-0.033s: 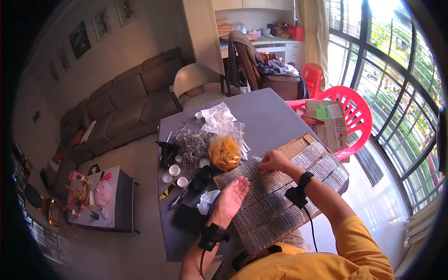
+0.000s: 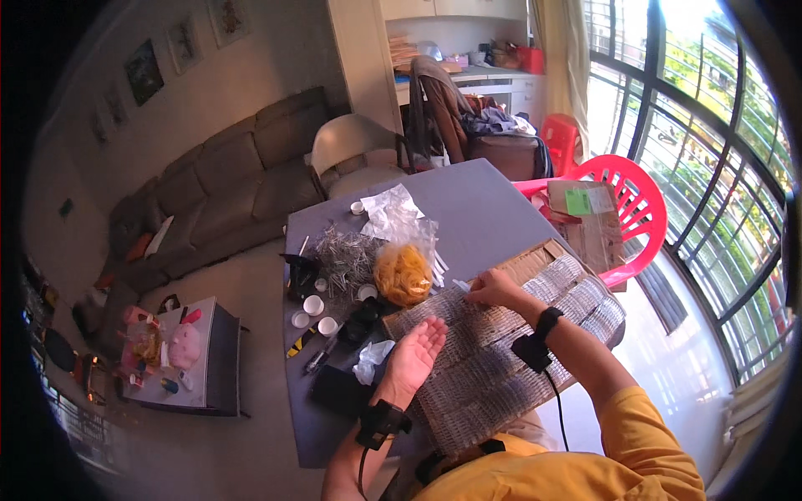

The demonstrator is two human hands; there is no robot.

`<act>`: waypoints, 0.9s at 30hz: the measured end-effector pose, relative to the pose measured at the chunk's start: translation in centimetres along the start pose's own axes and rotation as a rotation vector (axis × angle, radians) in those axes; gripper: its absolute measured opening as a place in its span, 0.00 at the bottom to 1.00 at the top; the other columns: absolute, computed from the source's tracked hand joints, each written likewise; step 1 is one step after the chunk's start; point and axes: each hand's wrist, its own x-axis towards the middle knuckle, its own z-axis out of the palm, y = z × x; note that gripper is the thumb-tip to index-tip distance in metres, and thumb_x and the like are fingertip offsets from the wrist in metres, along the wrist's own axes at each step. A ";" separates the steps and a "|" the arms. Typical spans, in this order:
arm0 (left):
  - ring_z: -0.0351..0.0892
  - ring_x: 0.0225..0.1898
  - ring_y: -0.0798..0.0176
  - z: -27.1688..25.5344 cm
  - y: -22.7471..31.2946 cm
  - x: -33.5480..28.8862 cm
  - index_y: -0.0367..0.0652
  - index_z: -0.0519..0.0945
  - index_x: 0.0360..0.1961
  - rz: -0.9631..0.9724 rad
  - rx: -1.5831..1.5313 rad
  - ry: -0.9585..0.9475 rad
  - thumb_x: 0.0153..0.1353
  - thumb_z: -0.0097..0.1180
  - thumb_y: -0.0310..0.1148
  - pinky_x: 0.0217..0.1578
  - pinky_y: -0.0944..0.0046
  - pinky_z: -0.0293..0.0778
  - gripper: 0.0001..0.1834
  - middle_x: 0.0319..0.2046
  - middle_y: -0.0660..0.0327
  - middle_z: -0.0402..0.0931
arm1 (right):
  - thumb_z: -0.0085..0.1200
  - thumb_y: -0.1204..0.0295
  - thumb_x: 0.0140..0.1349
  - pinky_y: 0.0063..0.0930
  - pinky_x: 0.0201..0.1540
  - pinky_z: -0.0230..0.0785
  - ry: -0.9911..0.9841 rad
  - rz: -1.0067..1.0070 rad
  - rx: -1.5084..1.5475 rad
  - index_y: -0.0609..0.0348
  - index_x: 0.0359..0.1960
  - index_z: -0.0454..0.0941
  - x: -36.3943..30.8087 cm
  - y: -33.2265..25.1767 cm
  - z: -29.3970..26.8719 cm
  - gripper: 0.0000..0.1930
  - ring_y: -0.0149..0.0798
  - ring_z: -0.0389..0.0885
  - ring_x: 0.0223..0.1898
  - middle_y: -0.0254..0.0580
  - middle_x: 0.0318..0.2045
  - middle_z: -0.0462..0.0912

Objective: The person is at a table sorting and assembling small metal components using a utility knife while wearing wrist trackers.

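My left hand [image 2: 420, 349] is palm up with its fingers stretched out, empty, above the near left part of a cardboard sheet [image 2: 528, 265]. Rows of small shiny silvery pieces [image 2: 493, 371] cover most of that sheet. Over its far left edge, my right hand [image 2: 494, 289] pinches a small whitish translucent piece [image 2: 462, 285], too small to name. Just beyond my left hand stands a clear plastic bag [image 2: 403, 271] of orange-yellow loops. Left of the bag lies a tangled heap of thin, shiny pieces [image 2: 342, 255].
White cups [image 2: 312, 305], a crumpled plastic bag [image 2: 372, 359] and a black box-like thing [image 2: 341, 390] sit on the grey table [image 2: 476, 200]. Crumpled white paper [image 2: 391, 209] lies farther back. A red plastic chair [image 2: 647, 200] holding cardboard stands at the right, by the window.
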 end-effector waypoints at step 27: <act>0.67 0.51 0.56 0.7 -1.1 0.1 0.35 0.68 0.46 -0.031 -0.053 -0.040 0.60 0.43 0.29 0.54 0.61 0.64 0.14 0.47 0.52 0.68 | 0.60 0.67 0.49 0.19 0.22 0.67 -0.077 0.068 0.612 0.62 0.24 0.75 -0.9 1.2 -2.4 0.11 0.26 0.74 0.20 0.33 0.19 0.75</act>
